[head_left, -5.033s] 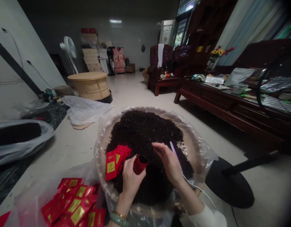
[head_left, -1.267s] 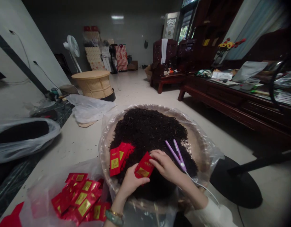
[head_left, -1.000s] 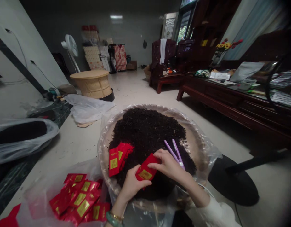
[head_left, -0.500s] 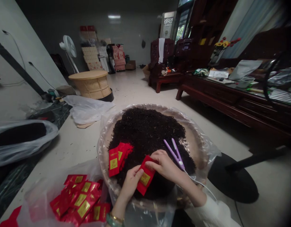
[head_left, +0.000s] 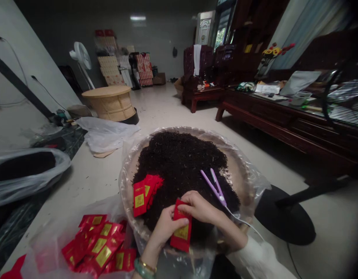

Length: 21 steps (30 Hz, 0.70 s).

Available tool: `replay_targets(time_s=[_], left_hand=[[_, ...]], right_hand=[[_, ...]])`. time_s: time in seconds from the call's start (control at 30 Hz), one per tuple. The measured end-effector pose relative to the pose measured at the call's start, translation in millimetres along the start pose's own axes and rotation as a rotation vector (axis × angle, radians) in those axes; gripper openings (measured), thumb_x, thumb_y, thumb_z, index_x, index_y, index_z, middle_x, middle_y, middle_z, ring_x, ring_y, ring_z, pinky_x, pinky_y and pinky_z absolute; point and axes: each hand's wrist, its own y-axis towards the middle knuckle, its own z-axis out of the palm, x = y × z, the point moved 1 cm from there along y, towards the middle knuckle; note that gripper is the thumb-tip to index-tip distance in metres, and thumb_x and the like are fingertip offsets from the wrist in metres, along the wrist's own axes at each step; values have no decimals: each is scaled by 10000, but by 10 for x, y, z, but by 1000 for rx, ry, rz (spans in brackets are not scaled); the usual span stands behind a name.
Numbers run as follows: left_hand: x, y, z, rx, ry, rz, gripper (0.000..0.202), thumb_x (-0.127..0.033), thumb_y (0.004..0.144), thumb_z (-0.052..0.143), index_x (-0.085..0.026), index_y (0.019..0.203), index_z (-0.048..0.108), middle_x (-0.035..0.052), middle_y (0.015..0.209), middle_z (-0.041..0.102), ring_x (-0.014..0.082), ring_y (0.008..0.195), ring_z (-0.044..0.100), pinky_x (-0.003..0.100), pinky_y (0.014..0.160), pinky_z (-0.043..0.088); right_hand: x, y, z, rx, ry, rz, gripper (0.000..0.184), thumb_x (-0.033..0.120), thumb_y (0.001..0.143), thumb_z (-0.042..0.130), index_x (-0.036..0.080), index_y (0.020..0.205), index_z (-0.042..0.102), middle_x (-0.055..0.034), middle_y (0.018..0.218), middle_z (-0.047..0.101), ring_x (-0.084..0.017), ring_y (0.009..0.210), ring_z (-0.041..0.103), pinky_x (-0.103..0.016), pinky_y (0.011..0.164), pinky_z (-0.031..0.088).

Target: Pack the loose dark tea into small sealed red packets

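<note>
Between my two hands is a small red packet (head_left: 181, 232) with a gold label, held upright above the near side of a round, plastic-lined basket (head_left: 244, 170). My left hand (head_left: 166, 224) grips its left side, thumb across the front. At its top edge, my right hand (head_left: 198, 207) pinches it. Dark, loose tea leaves (head_left: 181, 159) heap up in the basket. A purple mini hair straightener (head_left: 215, 190) lies on the leaves right of my hands, its jaws apart and its cord trailing right. Flat red packets (head_left: 142, 195) are stacked on the left of the heap.
Filled-looking red packets (head_left: 102, 248) lie in a plastic bag at lower left. Another bag of dark leaves (head_left: 24, 166) sits farther left. A black stand base (head_left: 285, 217) is on the floor at right, near a long wooden table (head_left: 283, 124). A woven drum-shaped stool (head_left: 109, 102) stands beyond.
The packet has turned from slanted to nearly upright and come slightly nearer to me. My left thumb has moved further across its front; both hands keep their hold.
</note>
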Motion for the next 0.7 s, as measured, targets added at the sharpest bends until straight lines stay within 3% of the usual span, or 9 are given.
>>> replay_targets(time_s=[0.17,0.23,0.53,0.6,0.7], left_hand=[[95,4,7,-30,-58,9,505,-246,487,881,-117,936,689,33,773,744,175,671,658,252,637,480],[84,-5,-6,-57,-62,11,508,-248,503,875,-121,957,687,38,786,752,180,678,667,255,643,487],[-30,-28,-59,-59,12,22,491,-269,528,867,-113,954,680,69,836,768,195,722,690,259,676,498],[-28,-24,-85,-72,19,38,493,-276,527,868,-116,954,679,76,856,769,203,741,693,268,687,505],[-36,-21,-120,-94,35,70,479,-277,527,866,-122,939,677,80,871,767,219,780,694,280,700,512]], right_hand=[[-53,-48,-53,4,152,97,100,191,806,608,167,793,705,13,670,664,-131,607,566,-219,589,398],[-75,-75,-109,7,223,123,128,221,789,635,176,883,711,-3,741,698,-150,656,607,-226,604,426],[-311,-61,-251,-68,533,171,211,365,705,720,171,780,686,5,655,655,-138,606,589,-250,592,444],[-358,-55,-272,-79,529,195,220,380,708,720,175,780,683,6,652,648,-138,590,576,-258,583,441],[-360,-75,-324,-227,387,179,220,406,765,684,189,799,693,-22,740,671,-178,698,605,-317,679,476]])
